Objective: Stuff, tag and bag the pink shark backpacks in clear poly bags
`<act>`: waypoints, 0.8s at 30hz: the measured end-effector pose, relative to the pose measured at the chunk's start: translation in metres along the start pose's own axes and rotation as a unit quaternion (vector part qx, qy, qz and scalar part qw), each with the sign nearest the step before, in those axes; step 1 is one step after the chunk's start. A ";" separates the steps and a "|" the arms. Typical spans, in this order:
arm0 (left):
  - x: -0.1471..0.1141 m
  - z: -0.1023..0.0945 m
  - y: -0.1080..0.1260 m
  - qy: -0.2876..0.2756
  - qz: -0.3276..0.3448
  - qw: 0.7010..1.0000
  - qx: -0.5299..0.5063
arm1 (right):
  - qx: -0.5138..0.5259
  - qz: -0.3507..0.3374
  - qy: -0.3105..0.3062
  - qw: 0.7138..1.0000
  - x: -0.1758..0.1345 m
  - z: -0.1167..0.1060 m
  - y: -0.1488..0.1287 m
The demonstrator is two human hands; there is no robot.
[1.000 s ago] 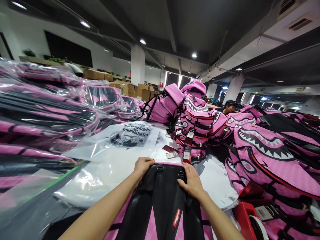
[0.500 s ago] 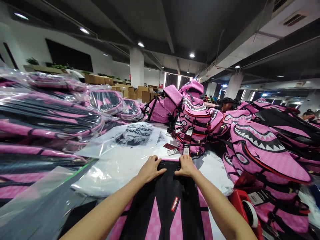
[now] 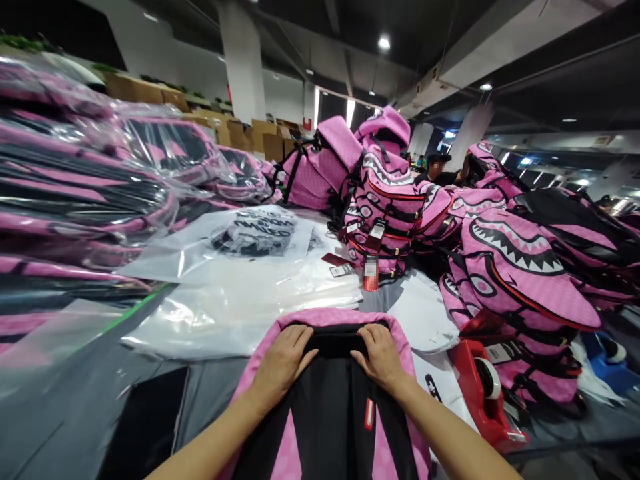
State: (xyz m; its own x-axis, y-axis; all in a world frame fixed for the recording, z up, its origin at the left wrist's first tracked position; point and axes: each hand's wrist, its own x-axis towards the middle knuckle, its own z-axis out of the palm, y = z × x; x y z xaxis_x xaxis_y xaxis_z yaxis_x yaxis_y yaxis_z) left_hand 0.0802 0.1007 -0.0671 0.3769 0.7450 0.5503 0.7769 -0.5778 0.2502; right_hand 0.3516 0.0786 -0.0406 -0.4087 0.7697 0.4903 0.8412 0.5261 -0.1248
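Note:
A pink and black backpack (image 3: 330,393) lies in front of me, its black back panel up and its pink rim curving round the top. My left hand (image 3: 286,360) grips the panel's upper left, fingers bent over the black edge and thumb pointing inward. On the upper right, my right hand (image 3: 381,357) is closed the same way. Between the two thumbs is a dark strip, and a small red label (image 3: 369,413) sits on the right strap. The lower end of the backpack runs out of view.
Clear plastic bags (image 3: 240,300) are piled beyond the backpack. Plastic-wrapped backpacks (image 3: 85,180) are stacked at left; shark-mouth backpacks (image 3: 520,267) heap up at right. A red tape dispenser (image 3: 483,393), white papers (image 3: 425,310) and a black flat object (image 3: 147,420) lie nearby. A person (image 3: 437,170) is further back.
The backpack's pink top rim has come into sight above my hands. Both hands stay on its upper end, now slightly lower in view. The camera has tilted downward.

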 end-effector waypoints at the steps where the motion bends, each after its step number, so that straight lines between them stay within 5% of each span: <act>1: 0.000 0.004 -0.005 -0.019 0.007 1.000 -0.006 | 0.008 0.005 -0.019 1.000 -0.002 0.006 0.002; 5: 0.045 0.026 -0.033 -0.090 0.018 0.996 -0.025 | 0.039 0.064 -0.113 0.991 0.032 0.025 0.033; 9: 0.101 0.042 -0.049 -0.125 -0.003 0.992 -0.014 | 0.029 0.098 -0.127 0.987 0.084 0.042 0.069; 17: 0.105 0.045 -0.036 -0.153 -0.019 0.987 0.033 | -0.003 0.122 -0.040 0.992 0.069 0.073 0.061; 21: 0.127 0.061 -0.033 -0.159 -0.047 0.985 0.053 | -0.011 0.118 0.017 0.993 0.071 0.048 0.055; 24: 0.130 0.064 -0.028 -0.152 -0.056 0.985 0.059 | -0.065 0.171 -0.073 0.980 0.097 0.012 0.057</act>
State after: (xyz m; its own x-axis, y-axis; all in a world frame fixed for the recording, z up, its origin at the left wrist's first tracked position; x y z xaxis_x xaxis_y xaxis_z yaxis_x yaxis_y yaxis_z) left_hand 0.1402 0.2349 -0.0538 0.4042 0.8780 0.2562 0.8692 -0.4560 0.1913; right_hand 0.3553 0.1875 -0.0102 -0.1337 0.9417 0.3087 0.9721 0.1853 -0.1440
